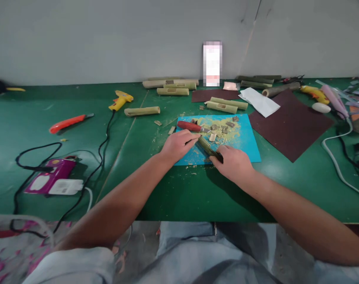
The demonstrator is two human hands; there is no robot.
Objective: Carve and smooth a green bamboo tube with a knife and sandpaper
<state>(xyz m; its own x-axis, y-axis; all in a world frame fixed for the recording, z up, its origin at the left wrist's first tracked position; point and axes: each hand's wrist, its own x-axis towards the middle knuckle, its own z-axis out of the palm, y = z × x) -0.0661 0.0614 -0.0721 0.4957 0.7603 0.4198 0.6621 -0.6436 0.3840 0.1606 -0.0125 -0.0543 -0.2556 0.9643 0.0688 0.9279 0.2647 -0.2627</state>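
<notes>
A short green bamboo tube slants over the blue board in front of me. My right hand is wrapped round its near end. At the far end, my left hand has its fingers pressed together against the tube; whether they also pinch something small is not visible. Just beyond my left hand lies a red-handled carving tool, its metal tip pointing right. Pale shavings and several cut bamboo chips are scattered over the board around the tool.
Several bamboo tubes lie towards the wall, near a phone standing upright. To the left are a yellow glue gun, an orange utility knife and a purple power strip with cables. Dark brown sheets and white paper lie right.
</notes>
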